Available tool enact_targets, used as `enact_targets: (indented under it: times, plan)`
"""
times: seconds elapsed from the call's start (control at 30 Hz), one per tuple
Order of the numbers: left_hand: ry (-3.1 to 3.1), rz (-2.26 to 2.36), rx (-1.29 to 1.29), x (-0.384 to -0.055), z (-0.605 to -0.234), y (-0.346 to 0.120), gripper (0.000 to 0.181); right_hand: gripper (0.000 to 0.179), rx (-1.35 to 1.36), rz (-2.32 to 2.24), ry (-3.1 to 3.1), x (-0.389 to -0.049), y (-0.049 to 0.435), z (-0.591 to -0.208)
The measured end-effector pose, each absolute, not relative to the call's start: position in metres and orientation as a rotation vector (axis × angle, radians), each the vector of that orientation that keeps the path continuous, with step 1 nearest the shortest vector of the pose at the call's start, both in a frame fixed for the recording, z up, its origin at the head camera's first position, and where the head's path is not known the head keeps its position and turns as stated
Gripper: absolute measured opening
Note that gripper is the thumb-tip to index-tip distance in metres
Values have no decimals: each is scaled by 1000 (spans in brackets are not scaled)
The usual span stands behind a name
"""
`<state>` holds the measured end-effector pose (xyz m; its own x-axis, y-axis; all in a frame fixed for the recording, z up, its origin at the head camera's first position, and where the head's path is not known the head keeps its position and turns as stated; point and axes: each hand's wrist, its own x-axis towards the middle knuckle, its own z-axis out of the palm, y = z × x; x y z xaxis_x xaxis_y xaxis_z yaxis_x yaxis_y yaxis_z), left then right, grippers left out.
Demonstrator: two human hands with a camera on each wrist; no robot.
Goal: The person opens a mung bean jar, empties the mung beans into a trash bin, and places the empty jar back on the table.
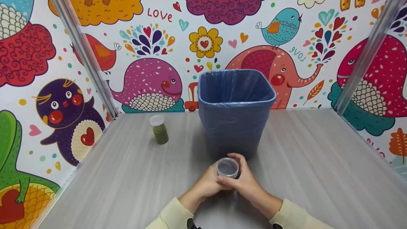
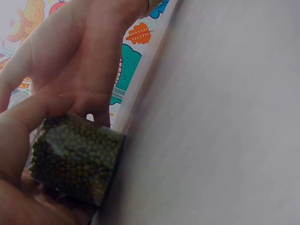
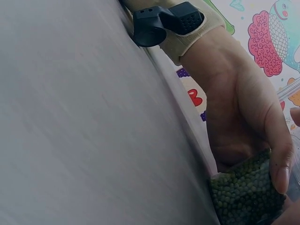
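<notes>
In the head view, clasps a clear jar (image 1: 227, 167) at lower centre of the frame between left hand (image 1: 207, 182) and right hand (image 1: 248, 179), with hands together and curled round its sides. Lays the right thumb (image 1: 229, 181) across its near side and bends right fingers (image 1: 237, 156) behind it. Shows cream sleeves (image 1: 174, 212) at the bottom edge. Right of centre, shows a blue bin (image 1: 235, 122) lined with a translucent bag (image 1: 237, 103), standing on the grey bench (image 1: 124, 181). Left of centre, shows a second jar (image 1: 160, 130), upright, holding something green under a pale lid (image 1: 156, 120), well apart from the hands. Across the top, shows a wall (image 1: 152, 78) patterned with animals and hearts.

In the left wrist view, shows the clear jar at lower left, packed with green beans (image 2: 77, 157), aslant in the frame. Grips it with left hand from the lower left edge and right hand from upper left. Cannot tell contact with the bench.

In the right wrist view, shows the same jar at lower right, with left thumb (image 3: 281, 171) against its side. At the top, shows a black device (image 3: 166, 23) by the left cuff.
</notes>
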<state>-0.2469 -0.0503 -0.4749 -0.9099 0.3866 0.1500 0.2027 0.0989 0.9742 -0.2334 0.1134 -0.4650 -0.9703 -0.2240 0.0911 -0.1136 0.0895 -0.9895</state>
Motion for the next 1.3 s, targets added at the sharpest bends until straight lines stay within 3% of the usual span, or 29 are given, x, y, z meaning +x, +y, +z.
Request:
enact_targets:
  times: [0.3,1.3]
  plan:
    - [2226,1912,567,-247,-475,-50,82,76,-296,-2053,2256,-233,112,-466]
    - [2253,1878,595,-248,-475,-51,81,74,-380,-1980,2259,-235,114,-465]
